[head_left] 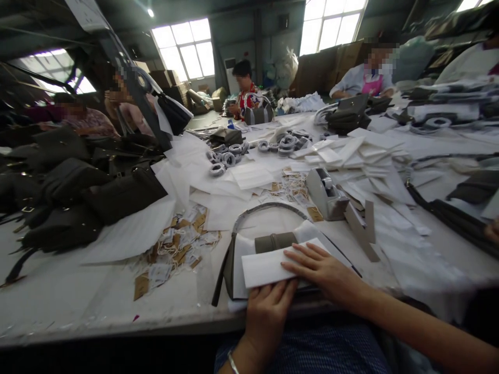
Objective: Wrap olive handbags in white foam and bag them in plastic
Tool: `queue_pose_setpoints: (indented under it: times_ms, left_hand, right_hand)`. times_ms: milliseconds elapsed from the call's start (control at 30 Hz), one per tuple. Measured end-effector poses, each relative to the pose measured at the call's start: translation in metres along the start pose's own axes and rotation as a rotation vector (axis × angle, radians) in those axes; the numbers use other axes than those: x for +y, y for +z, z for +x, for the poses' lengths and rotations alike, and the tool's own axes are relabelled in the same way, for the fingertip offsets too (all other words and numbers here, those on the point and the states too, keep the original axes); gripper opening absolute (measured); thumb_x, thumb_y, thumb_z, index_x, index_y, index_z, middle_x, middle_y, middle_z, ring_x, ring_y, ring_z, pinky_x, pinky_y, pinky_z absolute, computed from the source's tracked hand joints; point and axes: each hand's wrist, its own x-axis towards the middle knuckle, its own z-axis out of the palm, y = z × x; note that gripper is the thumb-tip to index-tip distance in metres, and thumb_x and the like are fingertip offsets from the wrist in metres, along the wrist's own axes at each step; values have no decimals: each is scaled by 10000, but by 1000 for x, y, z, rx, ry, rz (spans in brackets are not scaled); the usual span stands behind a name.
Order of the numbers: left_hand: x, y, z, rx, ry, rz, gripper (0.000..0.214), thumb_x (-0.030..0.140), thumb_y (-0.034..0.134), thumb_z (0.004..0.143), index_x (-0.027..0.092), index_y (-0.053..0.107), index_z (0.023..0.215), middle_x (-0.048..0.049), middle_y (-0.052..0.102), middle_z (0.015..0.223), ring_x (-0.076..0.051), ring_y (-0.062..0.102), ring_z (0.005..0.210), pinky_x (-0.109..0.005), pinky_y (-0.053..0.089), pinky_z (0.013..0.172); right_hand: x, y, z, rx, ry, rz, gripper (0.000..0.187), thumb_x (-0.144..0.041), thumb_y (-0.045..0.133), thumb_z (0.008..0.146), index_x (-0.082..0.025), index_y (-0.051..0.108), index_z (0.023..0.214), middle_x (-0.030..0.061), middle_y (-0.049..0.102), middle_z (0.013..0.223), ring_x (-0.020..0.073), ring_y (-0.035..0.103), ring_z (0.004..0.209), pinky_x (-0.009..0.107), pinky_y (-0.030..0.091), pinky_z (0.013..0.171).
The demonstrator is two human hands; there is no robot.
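Observation:
A dark olive handbag (pixel 230 265) with a wrapped, arched handle (pixel 268 206) lies in front of me at the table's near edge. White foam covers part of its front, and a dark tab (pixel 276 241) shows above. Across the bag rests a folded white foam sheet (pixel 263 267). My right hand (pixel 315 267) lies flat on the sheet's right part, fingers stretched out. At the sheet's lower edge is my left hand (pixel 271 306), its fingers bent against the edge with the fingertips hidden.
Left stand piled dark bags (pixel 78 197) and a heap of tags (pixel 175 249). A tape dispenser (pixel 325 195) sits behind the bag, near grey rolled rings (pixel 286 143) and stacked foam sheets (pixel 358 150). Several people sit around the table; a hand (pixel 493 231) shows at the right edge.

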Motion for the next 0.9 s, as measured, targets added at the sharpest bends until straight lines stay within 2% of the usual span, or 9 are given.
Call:
queue_pose_setpoints:
  times_ms: [133, 233, 300, 400, 467, 567, 733, 833, 900]
  left_hand:
    - [1, 0, 0, -1, 2, 4, 372, 175, 436, 1011, 297, 606, 1318, 16, 737, 1176, -195, 699, 914, -357, 536, 803]
    - [1, 0, 0, -5, 3, 15, 389, 155, 440, 1001, 292, 604, 1326, 3, 738, 1173, -195, 698, 902, -355, 534, 802]
    - [1, 0, -1, -11, 14, 32, 399, 149, 467, 988, 289, 595, 1338, -5, 735, 1179, -199, 696, 908, -353, 535, 797]
    - [0, 2, -3, 1, 27, 45, 404, 144, 488, 980, 291, 590, 1342, -8, 736, 1179, -205, 693, 949, -360, 533, 822]
    - [-2, 4, -4, 16, 29, 34, 388, 159, 497, 986, 289, 587, 1340, -10, 735, 1181, -209, 693, 979, -381, 528, 868]
    - [-7, 7, -5, 57, 57, -11, 329, 174, 522, 986, 250, 615, 1293, -22, 738, 1171, -208, 695, 1001, -395, 520, 912]
    - [-6, 6, -8, 169, 78, -60, 271, 159, 583, 956, 185, 648, 1218, -44, 755, 1100, -189, 689, 1009, -353, 514, 952]
    - [3, -2, -6, 175, 71, 17, 317, 159, 545, 971, 207, 637, 1270, -51, 749, 1093, -191, 680, 1002, -334, 516, 935]
    - [8, -8, -2, 150, 70, 80, 351, 159, 491, 989, 245, 627, 1300, -55, 734, 1136, -201, 673, 1024, -362, 499, 974]
  right_hand:
    - [9, 5, 2, -101, -28, 111, 851, 17, 482, 739, -310, 376, 1518, 24, 411, 1552, 285, 344, 1445, 552, 339, 1150]
    - [9, 4, 5, -127, -29, 136, 855, 33, 477, 723, -296, 397, 1509, 36, 432, 1539, 299, 354, 1438, 583, 317, 1147]
    - [6, 5, 6, -116, -6, 150, 828, 34, 486, 736, -282, 418, 1499, 55, 458, 1520, 313, 370, 1429, 602, 312, 1138]
    - [3, 3, 5, -110, 15, 215, 750, -12, 517, 815, -295, 412, 1501, 61, 473, 1509, 294, 395, 1416, 569, 310, 1150]
    - [3, -1, 4, -112, 24, 279, 661, -161, 582, 901, -310, 385, 1514, 58, 463, 1516, 283, 396, 1417, 539, 302, 1165]
    - [3, -4, 1, -100, 37, 300, 649, -396, 639, 926, -317, 378, 1515, 57, 463, 1517, 298, 399, 1414, 549, 305, 1163]
    - [-1, 5, -3, 12, 24, 215, 543, -368, 610, 958, -301, 453, 1473, 62, 528, 1468, 283, 458, 1375, 539, 346, 1139]
    - [-4, 7, -3, 38, 23, 191, 521, -373, 596, 966, -290, 468, 1463, 68, 534, 1464, 281, 468, 1367, 537, 351, 1134]
    - [-5, 6, -4, 35, 32, 186, 498, -375, 577, 975, -280, 483, 1454, 75, 531, 1466, 281, 472, 1363, 542, 343, 1137]
